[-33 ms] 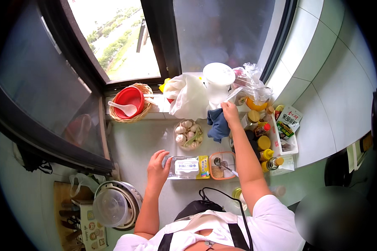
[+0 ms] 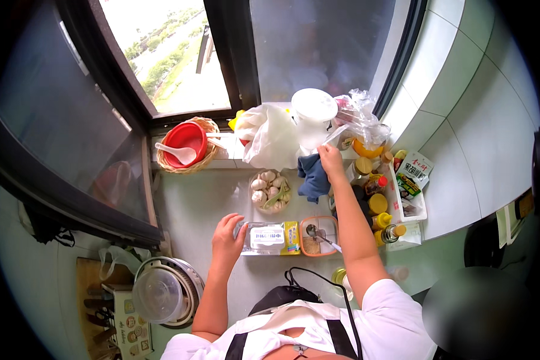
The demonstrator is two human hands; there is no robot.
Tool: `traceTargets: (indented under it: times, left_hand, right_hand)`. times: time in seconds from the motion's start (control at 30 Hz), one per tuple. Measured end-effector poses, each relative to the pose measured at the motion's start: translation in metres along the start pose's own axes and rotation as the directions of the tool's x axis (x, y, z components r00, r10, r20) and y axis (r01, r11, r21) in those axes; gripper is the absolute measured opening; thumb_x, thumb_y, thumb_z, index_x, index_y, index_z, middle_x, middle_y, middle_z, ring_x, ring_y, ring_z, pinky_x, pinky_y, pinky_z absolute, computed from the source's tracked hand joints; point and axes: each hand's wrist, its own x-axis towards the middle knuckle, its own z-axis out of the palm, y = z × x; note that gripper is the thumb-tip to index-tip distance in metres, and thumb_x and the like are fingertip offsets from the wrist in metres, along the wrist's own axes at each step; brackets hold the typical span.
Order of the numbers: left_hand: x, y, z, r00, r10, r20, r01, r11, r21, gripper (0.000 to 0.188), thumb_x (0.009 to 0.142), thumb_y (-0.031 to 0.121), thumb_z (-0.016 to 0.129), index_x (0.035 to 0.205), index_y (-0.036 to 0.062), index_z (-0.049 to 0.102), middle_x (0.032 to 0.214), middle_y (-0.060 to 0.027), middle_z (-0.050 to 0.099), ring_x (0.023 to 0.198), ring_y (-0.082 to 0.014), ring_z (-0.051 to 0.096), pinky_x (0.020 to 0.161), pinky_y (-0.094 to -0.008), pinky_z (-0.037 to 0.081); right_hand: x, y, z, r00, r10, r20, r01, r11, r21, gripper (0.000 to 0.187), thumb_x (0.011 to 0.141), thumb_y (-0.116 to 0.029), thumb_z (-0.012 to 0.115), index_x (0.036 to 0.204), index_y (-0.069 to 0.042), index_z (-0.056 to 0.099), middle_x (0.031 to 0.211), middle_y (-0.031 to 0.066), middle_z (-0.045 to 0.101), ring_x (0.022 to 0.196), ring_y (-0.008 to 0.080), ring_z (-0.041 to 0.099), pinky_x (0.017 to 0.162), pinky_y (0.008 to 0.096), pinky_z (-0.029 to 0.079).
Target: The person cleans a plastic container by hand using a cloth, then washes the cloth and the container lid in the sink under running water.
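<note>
head view — nothing visibly changed, so the hold stands: right hand [image 2: 331, 162], two o'clock from the garlic [image 2: 269, 191], its grip holding blue cloth [image 2: 312, 180]; left hand [image 2: 227, 237], seven o'clock, grip loosely wide.

Near the window [image 2: 168, 66] stands a wicker basket [image 2: 213, 127]. Inside it is a red bowl [image 2: 187, 133], and a white spoon [image 2: 185, 156] rests in this bowl. To the right there is a white bag [image 2: 267, 141], and next to it a white tub [image 2: 314, 106]. On the surface [image 2: 186, 201] there is garlic [image 2: 273, 192], and a box [image 2: 318, 255] with orange rim, which has a metal spoon [image 2: 312, 230] in it. Further right, several bottles [image 2: 383, 222] stand beside a white tray [image 2: 395, 198].
</note>
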Motion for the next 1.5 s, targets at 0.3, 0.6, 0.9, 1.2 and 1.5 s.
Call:
traceTargets:
  times: [0.3, 0.6, 0.9, 1.2, 1.5]
  left_hand:
    - [-0.005, 0.005, 0.001, 1.0, 0.003, 0.013, -0.002, 1.0, -0.021, 0.019, 0.076, 0.013, 0.06, 0.094, 0.0058, 0.059, 0.103, -0.011, 0.056, 0.093, -0.0288, 0.054, 0.079, -0.0347, 0.044]
    - [0.005, 0.012, 0.001, 1.0, -0.001, -0.018, 0.0, 0.999, -0.049, 0.02, 0.075, 0.006, 0.06, 0.094, 0.0038, 0.059, 0.102, -0.012, 0.057, 0.093, -0.028, 0.055, 0.08, -0.033, 0.043]
    - [0.014, 0.01, 0.007, 0.993, 0.049, -0.105, -0.064, 0.987, -0.146, 0.022, 0.075, 0.004, 0.058, 0.097, 0.004, 0.057, 0.102, -0.0124, 0.057, 0.094, -0.0281, 0.055, 0.079, -0.0335, 0.044]
    - [0.008, -0.001, 0.006, 0.994, 0.042, -0.097, -0.055, 0.991, -0.125, 0.021, 0.076, 0.004, 0.058, 0.097, 0.0041, 0.057, 0.101, -0.0123, 0.057, 0.093, -0.0279, 0.055, 0.079, -0.0336, 0.044]
    - [0.009, 0.005, 0.01, 0.996, 0.041, -0.08, -0.051, 0.99, -0.132, 0.02, 0.076, 0.004, 0.058, 0.096, 0.004, 0.058, 0.101, -0.0123, 0.057, 0.092, -0.0281, 0.055, 0.078, -0.0334, 0.044]
  right_hand:
    - [0.01, 0.03, -0.003, 0.995, 0.088, 0.05, -0.1, 0.942, 0.321, 0.026, 0.083, -0.022, 0.053, 0.072, 0.002, 0.056, 0.06, -0.0001, 0.05, 0.057, 0.0087, 0.041, 0.053, 0.0278, 0.036]
    - [-0.016, -0.007, -0.006, 0.982, 0.112, 0.152, -0.161, 0.915, 0.37, 0.032, 0.083, -0.029, 0.058, 0.065, -0.002, 0.051, 0.06, -0.0044, 0.045, 0.056, 0.0048, 0.035, 0.05, 0.0228, 0.031]
    - [-0.035, -0.027, 0.002, 0.977, 0.137, 0.161, -0.204, 0.81, 0.549, 0.02, 0.081, -0.019, 0.058, 0.077, 0.0, 0.061, 0.07, 0.0, 0.058, 0.064, 0.0055, 0.048, 0.06, 0.0207, 0.039]
    - [0.0, 0.002, 0.007, 0.994, -0.08, -0.077, 0.085, 0.994, 0.063, 0.018, 0.074, -0.02, 0.062, 0.084, -0.004, 0.059, 0.072, 0.007, 0.062, 0.061, 0.0147, 0.058, 0.059, 0.0277, 0.045]
    - [0.018, 0.037, 0.001, 0.996, -0.015, -0.088, 0.034, 0.974, 0.223, 0.024, 0.074, -0.024, 0.064, 0.082, -0.001, 0.059, 0.07, 0.007, 0.061, 0.061, 0.0142, 0.055, 0.059, 0.0276, 0.044]
